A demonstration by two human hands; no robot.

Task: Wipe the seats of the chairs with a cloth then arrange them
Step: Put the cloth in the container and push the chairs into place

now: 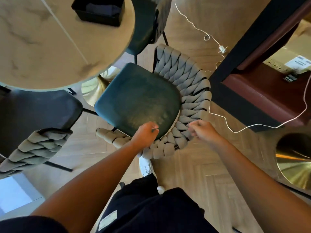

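A person stands behind a chair (139, 100) and looks down on it. The chair has a dark green seat (134, 95) and a curved back (190, 98) made of thick grey woven bands. It stands near the middle of the scene, beside a round table (50, 47) with a light marble top at the far left.

The left hand (145, 134) is at the near edge of the seat, over the back. Its fingers are curled, with the fingertips close together; I cannot tell if they hold something small or touch the seat. The right hand (202, 131) is at the right of it, on the woven back. Its fingers are curled on the bands and seem to grip them. No cloth can be made out in either hand.

A second chair (146, 26) of the same kind stands at the far side, partly under the table. A third chair (33, 123) is at the left, near the person. A black box (97, 10) is on the table. A white cable (218, 52) lies on the wooden floor (193, 174) at the right of the chair. A round gold base (296, 163) shows at the right edge.
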